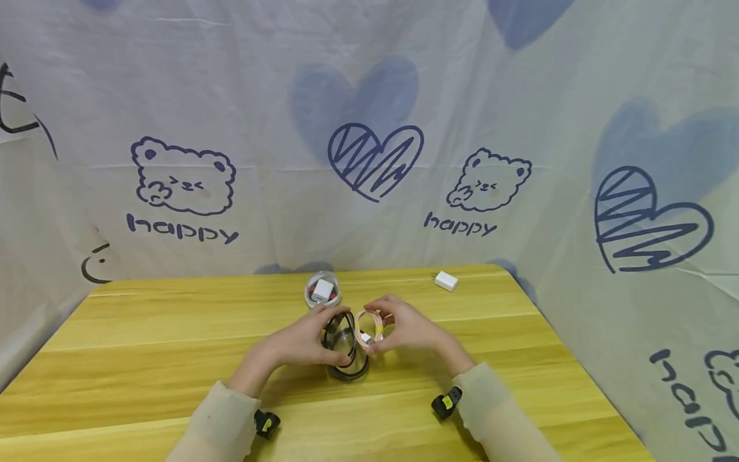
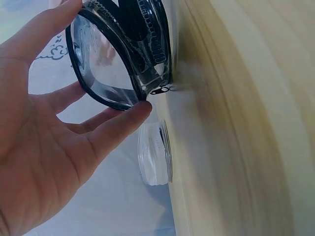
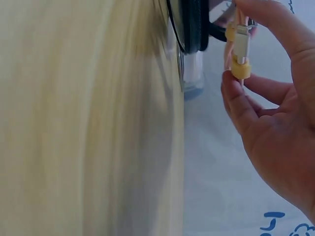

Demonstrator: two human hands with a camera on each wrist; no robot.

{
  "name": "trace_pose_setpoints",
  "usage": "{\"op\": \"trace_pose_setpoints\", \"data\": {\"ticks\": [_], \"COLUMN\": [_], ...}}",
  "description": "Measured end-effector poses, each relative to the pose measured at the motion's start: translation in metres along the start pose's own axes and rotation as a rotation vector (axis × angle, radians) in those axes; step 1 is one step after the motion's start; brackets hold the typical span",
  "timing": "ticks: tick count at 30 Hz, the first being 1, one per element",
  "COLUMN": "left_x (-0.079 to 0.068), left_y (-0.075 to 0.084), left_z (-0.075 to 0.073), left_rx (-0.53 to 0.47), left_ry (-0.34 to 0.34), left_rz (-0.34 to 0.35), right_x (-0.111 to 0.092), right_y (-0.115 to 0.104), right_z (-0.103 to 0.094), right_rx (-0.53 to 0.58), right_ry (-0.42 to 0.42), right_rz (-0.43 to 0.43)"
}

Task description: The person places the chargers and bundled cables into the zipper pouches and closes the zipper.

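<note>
A small clear round zip case [image 1: 349, 373] with black trim sits near the middle of the table. My left hand [image 1: 300, 338] holds its raised clear lid [image 2: 106, 66] by the rim, fingers and thumb on opposite sides. In the left wrist view the zip pull [image 2: 160, 90] hangs at the edge. Just right of the case, my right hand [image 1: 411, 328] pinches a coiled pink charging cable [image 1: 358, 325] between fingers and thumb. Yellow ties [image 3: 241, 70] bind the coil, and its pale metal-tipped plug [image 3: 241, 43] shows in the right wrist view.
Behind the case is a round clear container [image 1: 308, 296] with a white charger [image 1: 322, 290] and something red in it. Another white charger [image 1: 446, 281] lies at the back right of the wooden table [image 1: 173, 359]. A printed cloth [image 1: 277, 192] hangs behind the table.
</note>
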State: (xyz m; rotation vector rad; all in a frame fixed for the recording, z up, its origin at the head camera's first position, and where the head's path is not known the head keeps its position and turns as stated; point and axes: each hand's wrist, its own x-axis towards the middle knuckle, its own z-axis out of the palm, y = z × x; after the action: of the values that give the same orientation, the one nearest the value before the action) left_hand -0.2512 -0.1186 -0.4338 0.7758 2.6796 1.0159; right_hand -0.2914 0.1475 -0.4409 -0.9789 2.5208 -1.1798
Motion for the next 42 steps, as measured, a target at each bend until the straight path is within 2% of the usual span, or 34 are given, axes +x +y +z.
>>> {"op": "trace_pose_setpoints", "data": {"ticks": [7,14,21,27,42], "left_x": [0.000,0.000,0.001,-0.001,-0.001], "left_y": [0.001,-0.001,-0.004,-0.004,-0.003], "left_z": [0.000,0.002,0.005,0.004,0.003], "left_rx": [-0.018,-0.053,-0.138,-0.199,-0.224], "left_ry": [0.009,0.016,-0.003,-0.013,-0.024], "left_rz": [0.023,0.047,0.035,0.010,0.009], "right_x": [0.001,0.001,-0.001,0.001,-0.003], "right_y": [-0.009,-0.014,-0.010,-0.008,-0.008], "right_z": [0.010,0.017,0.022,0.021,0.016], "right_rx": [-0.162,-0.167,-0.245,-0.255,-0.221], "right_ry": [-0.015,-0.053,-0.110,-0.149,-0.181], "right_rz": [-0.033,-0.027,0.000,0.007,-0.023]}}
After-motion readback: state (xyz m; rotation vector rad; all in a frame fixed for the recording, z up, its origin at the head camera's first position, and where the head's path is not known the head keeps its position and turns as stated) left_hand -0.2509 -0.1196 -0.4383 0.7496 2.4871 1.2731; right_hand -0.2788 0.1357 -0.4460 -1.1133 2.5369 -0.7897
